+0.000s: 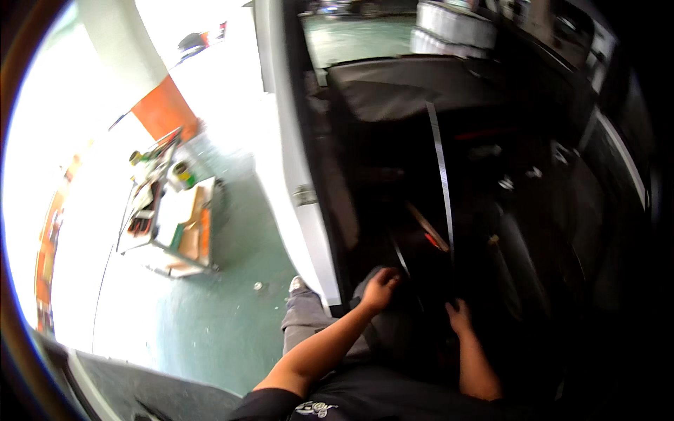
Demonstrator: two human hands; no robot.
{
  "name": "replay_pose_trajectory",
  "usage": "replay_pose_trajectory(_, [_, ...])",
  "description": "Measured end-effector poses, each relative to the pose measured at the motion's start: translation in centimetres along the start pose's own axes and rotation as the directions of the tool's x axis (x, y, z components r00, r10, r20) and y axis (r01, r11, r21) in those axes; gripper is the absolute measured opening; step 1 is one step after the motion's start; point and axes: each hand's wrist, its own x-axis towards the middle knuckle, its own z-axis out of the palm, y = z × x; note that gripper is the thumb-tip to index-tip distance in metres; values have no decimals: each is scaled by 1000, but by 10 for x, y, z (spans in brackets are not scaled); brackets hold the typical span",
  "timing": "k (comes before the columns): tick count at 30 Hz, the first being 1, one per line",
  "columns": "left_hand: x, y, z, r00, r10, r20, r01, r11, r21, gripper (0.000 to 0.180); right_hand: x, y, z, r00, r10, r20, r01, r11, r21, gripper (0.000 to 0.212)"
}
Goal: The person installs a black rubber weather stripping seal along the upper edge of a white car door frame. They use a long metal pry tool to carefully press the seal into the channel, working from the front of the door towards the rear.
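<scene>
My left hand (381,289) is raised over my bent knee, fingers curled in; whatever they hold, if anything, is hidden. A thin pale rod or strip (400,254) lies just beyond it. My right hand (460,319) reaches low into the dark interior of a vehicle. A long, flat silvery strip (441,161) runs from the far side toward that hand; shadow hides whether the fingers grip its near end. Between the hands and farther off lies a wooden stick-like piece (427,226) with a red part beside its near end (433,241).
A white door frame (298,175) edges the opening on my left. Outside stands a tool cart (168,217) with cans, boxes and tools on green flooring, near an orange-based pillar (165,105). Small pale scraps (505,184) lie inside at right. Dark sheeting (393,88) covers the front.
</scene>
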Motion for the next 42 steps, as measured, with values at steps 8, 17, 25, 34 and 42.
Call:
replay_pose_trajectory(8, [0, 26, -9, 977, -212, 35, 211, 976, 49, 38, 21, 25, 16, 977, 98, -192, 17, 853, 521, 45])
replay_pose_trajectory(17, [-1, 120, 24, 963, -185, 198, 252, 881, -400, 50, -109, -76, 7, 981, -166, -103, 193, 909, 370, 28])
replay_pose_trajectory(25, [4, 131, -12, 970, -241, -38, 187, 834, -519, 44, -108, -100, 27, 951, -275, 139, 186, 871, 455, 28])
replay_pose_trajectory(34, [56, 78, -73, 976, -185, -118, 100, 855, -509, 42, -55, -119, -25, 781, -466, 416, 521, 853, -23, 41])
replay_pose_trajectory(42, [117, 75, -74, 905, -9, -426, -37, 994, -100, 52, -52, -164, -40, 617, -781, 104, 787, 617, -36, 27])
